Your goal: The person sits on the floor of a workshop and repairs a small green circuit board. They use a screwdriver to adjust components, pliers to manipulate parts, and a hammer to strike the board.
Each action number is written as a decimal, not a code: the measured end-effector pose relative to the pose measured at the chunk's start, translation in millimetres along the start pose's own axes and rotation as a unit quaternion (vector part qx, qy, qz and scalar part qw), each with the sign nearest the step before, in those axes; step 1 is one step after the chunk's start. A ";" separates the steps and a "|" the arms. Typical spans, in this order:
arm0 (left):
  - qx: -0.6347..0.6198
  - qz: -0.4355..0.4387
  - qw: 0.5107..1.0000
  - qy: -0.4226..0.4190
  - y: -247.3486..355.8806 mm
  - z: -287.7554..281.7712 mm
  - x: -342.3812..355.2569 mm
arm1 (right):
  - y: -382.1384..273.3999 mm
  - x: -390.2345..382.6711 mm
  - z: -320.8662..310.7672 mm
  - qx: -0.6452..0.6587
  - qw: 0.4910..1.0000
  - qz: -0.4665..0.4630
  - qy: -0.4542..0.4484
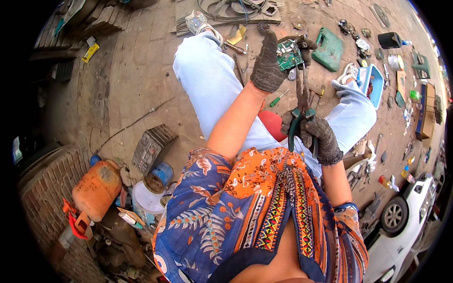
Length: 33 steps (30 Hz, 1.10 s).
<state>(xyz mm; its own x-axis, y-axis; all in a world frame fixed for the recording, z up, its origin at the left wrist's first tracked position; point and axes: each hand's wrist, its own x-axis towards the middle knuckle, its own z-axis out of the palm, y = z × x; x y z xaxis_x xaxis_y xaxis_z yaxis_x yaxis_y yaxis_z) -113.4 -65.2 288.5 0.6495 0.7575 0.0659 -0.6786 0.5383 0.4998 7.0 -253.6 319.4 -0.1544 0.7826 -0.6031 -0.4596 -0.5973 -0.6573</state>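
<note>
My left hand (269, 66), in a dark knitted work glove, is closed around a green circuit board (287, 55) out in front of me. Its fingertips show beyond the board's right edge, and small parts cover the board's face. My right hand (325, 139), gloved alike, grips the dark green handles of long-nose pliers (302, 101). The handles are spread. Their long jaws point away from me, with the tips at the board's lower right edge; whether they pinch any part is too small to tell.
A green plastic case (329, 49) lies beyond the board. Near my right foot stands a blue basket (375, 87). A green-handled screwdriver (279, 98) lies between my legs. An orange gas cylinder (96, 190) and a blue can (159, 178) stand at left; a white toy car (403, 231) is at right.
</note>
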 end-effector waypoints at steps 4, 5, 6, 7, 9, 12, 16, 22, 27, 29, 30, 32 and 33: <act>0.023 0.003 1.000 0.001 -0.5 -2.0 -0.9 | -3.9 0.3 12.4 -0.010 0.999 -0.015 0.030; 0.037 0.010 0.999 -0.004 -0.3 -2.8 -1.4 | -9.0 -1.4 15.0 -0.009 1.000 -0.009 0.025; 0.050 0.017 0.999 -0.009 -0.2 -3.3 -1.9 | -13.8 -3.1 18.1 -0.008 1.000 -0.003 0.020; 0.037 0.002 0.999 -0.005 -2.3 -5.6 -2.2 | -15.2 -3.0 28.4 0.021 0.999 -0.023 0.039; 0.009 -0.029 1.000 0.003 -7.1 -9.9 -1.8 | -13.3 -0.8 53.4 0.079 0.992 -0.060 0.079; -0.014 -0.018 0.998 0.053 -9.3 -4.3 -4.7 | -11.2 -1.9 29.0 0.012 1.000 -0.025 0.003; -0.115 -0.024 0.990 0.075 -8.8 -4.0 -1.6 | -7.8 3.1 24.2 0.069 0.997 -0.031 -0.021; -0.089 -0.022 0.994 0.055 -3.1 3.1 -3.9 | -8.6 5.5 29.9 0.175 0.979 -0.043 -0.100; -0.054 -0.016 0.998 0.037 0.1 4.8 -6.0 | -7.0 5.7 28.8 0.219 0.968 -0.024 -0.119; -0.052 -0.013 0.998 0.030 -0.2 5.0 -5.4 | -7.4 6.2 30.6 0.207 0.972 -0.032 -0.107; -0.050 -0.010 0.998 0.026 0.2 5.1 -5.4 | -8.0 6.5 31.6 0.201 0.974 -0.035 -0.101; -0.038 -0.005 0.998 0.049 -1.2 5.5 -5.7 | -8.5 5.3 32.1 0.157 0.985 -0.039 -0.064; -0.033 -0.004 0.998 0.060 -2.5 5.2 -5.9 | -8.7 4.4 32.0 0.135 0.989 -0.042 -0.044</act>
<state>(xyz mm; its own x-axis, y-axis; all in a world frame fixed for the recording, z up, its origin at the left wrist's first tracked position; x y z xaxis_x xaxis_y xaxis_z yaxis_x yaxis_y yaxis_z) -113.7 -73.0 291.3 0.6116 0.7900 -0.0428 -0.6974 0.5639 0.4423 -17.6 -239.3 336.9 -0.1758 0.8463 -0.5028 -0.6884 -0.4708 -0.5518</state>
